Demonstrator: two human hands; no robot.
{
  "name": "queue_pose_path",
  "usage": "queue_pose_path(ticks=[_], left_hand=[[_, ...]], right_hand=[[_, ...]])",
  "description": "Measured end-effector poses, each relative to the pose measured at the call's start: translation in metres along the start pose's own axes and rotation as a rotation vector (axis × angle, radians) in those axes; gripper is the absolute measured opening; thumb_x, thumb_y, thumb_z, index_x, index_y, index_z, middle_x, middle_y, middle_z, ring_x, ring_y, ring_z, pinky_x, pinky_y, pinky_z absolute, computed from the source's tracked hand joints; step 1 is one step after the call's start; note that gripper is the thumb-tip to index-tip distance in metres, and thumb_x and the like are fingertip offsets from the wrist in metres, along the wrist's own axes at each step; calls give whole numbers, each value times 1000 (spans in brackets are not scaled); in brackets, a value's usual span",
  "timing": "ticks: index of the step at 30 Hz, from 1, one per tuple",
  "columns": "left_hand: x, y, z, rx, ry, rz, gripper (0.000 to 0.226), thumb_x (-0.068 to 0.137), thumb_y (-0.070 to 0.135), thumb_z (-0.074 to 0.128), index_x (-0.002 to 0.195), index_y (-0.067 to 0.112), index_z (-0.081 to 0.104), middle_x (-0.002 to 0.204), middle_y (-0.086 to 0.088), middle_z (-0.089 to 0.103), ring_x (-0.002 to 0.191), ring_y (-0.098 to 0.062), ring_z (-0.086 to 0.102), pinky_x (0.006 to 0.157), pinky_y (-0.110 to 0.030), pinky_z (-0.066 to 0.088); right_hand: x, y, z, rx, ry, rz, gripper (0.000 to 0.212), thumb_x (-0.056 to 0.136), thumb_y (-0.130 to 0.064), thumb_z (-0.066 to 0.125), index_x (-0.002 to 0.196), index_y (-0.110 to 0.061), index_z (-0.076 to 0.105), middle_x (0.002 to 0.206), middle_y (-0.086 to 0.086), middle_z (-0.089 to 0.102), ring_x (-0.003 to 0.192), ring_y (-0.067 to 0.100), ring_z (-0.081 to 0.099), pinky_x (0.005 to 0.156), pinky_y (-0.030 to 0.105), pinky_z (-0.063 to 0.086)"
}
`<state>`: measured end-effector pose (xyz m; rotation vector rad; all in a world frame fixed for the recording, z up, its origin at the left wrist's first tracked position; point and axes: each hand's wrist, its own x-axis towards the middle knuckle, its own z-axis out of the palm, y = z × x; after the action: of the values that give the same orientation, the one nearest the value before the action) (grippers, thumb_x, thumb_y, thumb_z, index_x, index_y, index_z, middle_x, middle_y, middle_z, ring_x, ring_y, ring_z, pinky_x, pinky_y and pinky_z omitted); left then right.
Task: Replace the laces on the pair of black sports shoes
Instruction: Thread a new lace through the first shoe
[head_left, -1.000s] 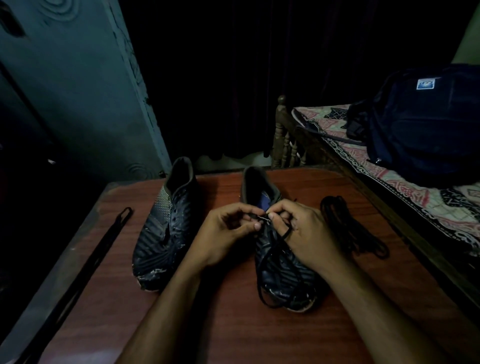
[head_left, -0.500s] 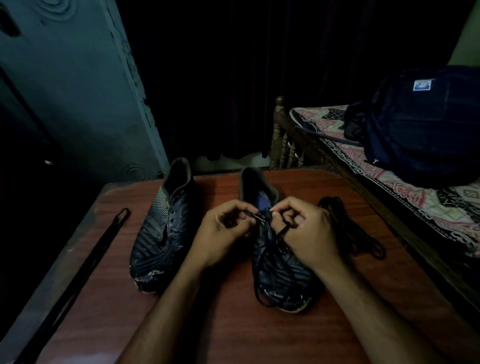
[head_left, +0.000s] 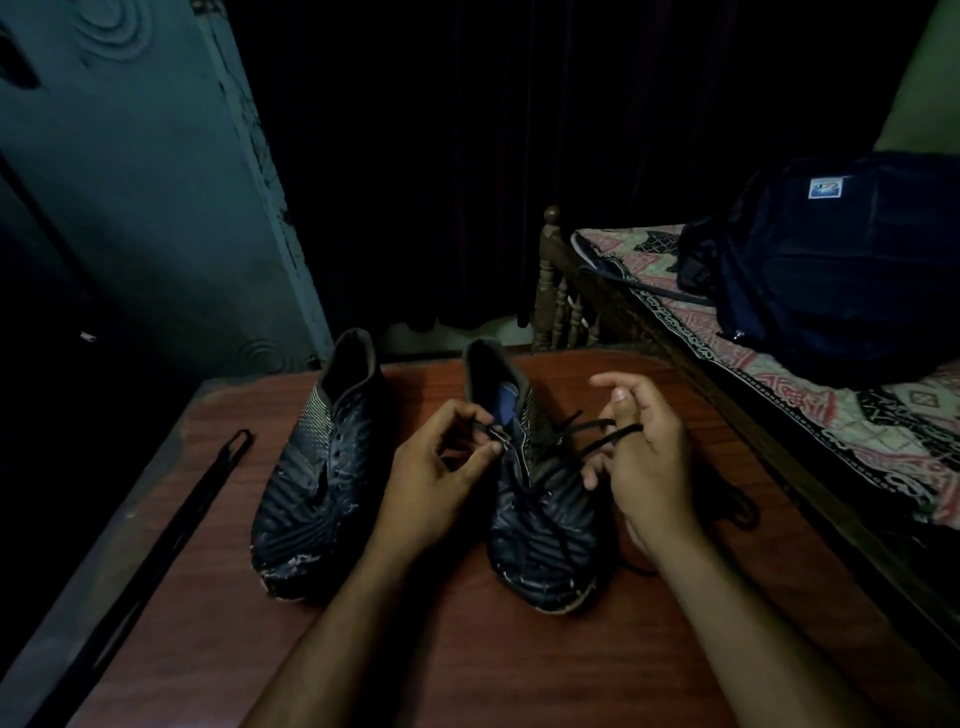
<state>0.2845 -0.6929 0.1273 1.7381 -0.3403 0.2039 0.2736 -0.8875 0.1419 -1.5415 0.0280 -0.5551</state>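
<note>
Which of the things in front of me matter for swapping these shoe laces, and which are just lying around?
For the job: right shoe, lace held by both hands, left shoe, flat lace on the table edge, lace bundle.

Lying about: backpack, patterned bedspread.

— What sits on the reddish wooden surface (head_left: 467, 665)?
— Two black shoes (head_left: 322, 467) (head_left: 540, 525), a flat lace (head_left: 156, 561) far left, a dark lace bundle (head_left: 737, 506) right.
— The bed (head_left: 810, 415)?
— A dark bag (head_left: 831, 270).
</note>
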Motion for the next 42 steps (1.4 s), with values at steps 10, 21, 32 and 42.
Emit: queue_pose_path(ticks=[10, 21, 32, 42], left_hand=[[-2, 4, 0, 121, 1, 25, 36, 93, 12, 72, 119, 37, 68, 105, 13, 71, 96, -5, 68, 88, -19, 53], [-14, 15, 5, 307, 2, 72, 46, 80, 41, 85, 119, 34, 62, 96, 18, 64, 81, 5, 61, 74, -16, 51], [-24, 41, -5, -120, 99, -171, 30, 94, -8, 60, 104, 19, 66, 94, 0, 63, 79, -18, 61, 62, -25, 53], [-44, 80, -69, 88, 205, 161, 31, 92, 0, 71, 99, 30, 69, 94, -6, 68, 80, -13, 65, 74, -24, 53]], right_hand=[[-4, -20, 4, 218, 112, 29, 20, 108, -18, 43, 102, -14, 62, 63, 1, 46, 45, 14, 43, 38, 27, 41], [-35, -30, -39, -653, -370, -247, 23, 90, -7, 70, 102, -26, 75, 97, -21, 64, 96, 1, 64, 83, 22, 52], [-59, -84, -50, -740, -774, -56, 32, 90, -23, 74, 110, -49, 69, 94, -12, 71, 83, 8, 68, 77, 32, 59], [-60, -59, -34, -637, -426, -147, 25, 95, -6, 59, 93, -30, 66, 85, -13, 70, 73, 0, 64, 66, 21, 52]])
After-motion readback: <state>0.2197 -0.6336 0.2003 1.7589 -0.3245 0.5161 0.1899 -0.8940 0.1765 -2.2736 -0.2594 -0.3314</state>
